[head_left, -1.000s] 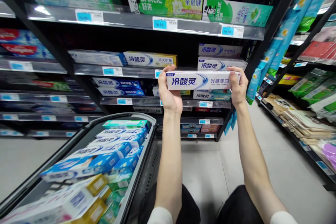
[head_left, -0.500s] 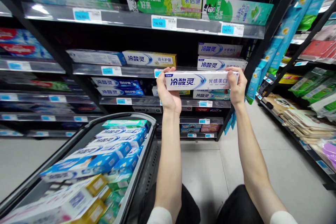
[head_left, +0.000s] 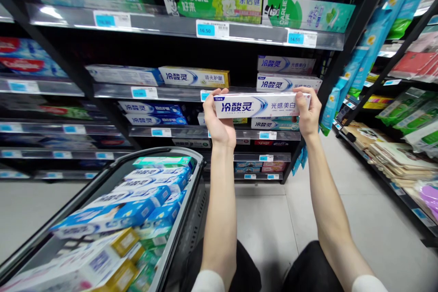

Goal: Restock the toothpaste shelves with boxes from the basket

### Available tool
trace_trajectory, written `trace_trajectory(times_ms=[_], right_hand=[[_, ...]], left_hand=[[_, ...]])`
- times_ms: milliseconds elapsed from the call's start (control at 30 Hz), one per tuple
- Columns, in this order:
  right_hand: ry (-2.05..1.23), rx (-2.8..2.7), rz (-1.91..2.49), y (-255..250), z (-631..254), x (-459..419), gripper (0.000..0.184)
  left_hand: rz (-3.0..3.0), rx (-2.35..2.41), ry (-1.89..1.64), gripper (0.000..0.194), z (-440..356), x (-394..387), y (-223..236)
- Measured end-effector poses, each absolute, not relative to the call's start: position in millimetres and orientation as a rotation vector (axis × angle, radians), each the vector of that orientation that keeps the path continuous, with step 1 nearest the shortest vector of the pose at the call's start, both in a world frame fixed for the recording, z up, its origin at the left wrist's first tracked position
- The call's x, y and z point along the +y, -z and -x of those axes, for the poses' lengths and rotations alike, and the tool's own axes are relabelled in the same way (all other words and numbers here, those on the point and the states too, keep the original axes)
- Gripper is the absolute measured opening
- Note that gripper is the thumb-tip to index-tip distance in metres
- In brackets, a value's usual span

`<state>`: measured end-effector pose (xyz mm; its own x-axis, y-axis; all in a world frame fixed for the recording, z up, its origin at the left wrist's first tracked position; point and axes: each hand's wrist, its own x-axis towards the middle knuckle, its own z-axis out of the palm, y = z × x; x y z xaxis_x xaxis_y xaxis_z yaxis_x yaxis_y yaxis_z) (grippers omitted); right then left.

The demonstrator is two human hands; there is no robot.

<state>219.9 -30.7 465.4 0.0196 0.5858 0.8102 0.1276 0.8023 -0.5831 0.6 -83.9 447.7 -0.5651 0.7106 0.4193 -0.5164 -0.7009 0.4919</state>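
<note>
A long white toothpaste box (head_left: 255, 106) with blue and purple print is held level in front of the shelves. My left hand (head_left: 219, 121) grips its left end, and my right hand (head_left: 308, 109) pinches the right end with the thumb on the front face. Just behind it, two similar white toothpaste boxes (head_left: 285, 65) lie stacked on the middle shelf. To the lower left stands a grey shopping basket (head_left: 196, 164) filled with several toothpaste boxes (head_left: 112, 207) in blue, white, green and gold.
Green toothpaste boxes (head_left: 219, 2) line the upper shelf (head_left: 164, 23), whose front edge carries price tags. On the right, blue hanging packs (head_left: 369, 50) and another shelf rack border a tiled floor (head_left: 328, 173). More shelves stand at left.
Almost nothing differs. Both hands keep hold of the toothpaste box in the same place; the whole view has shifted very slightly.
</note>
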Motion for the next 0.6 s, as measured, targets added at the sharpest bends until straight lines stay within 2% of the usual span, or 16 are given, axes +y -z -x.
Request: trace_trajectory(times_ms=[600], right_hand=[[-0.380,-1.514,0.591,-467.3,-218.4,-32.9,0.056]], left_hand=[[-0.794,0.445,-2.250,0.038,1.5,-81.2,-445.7]])
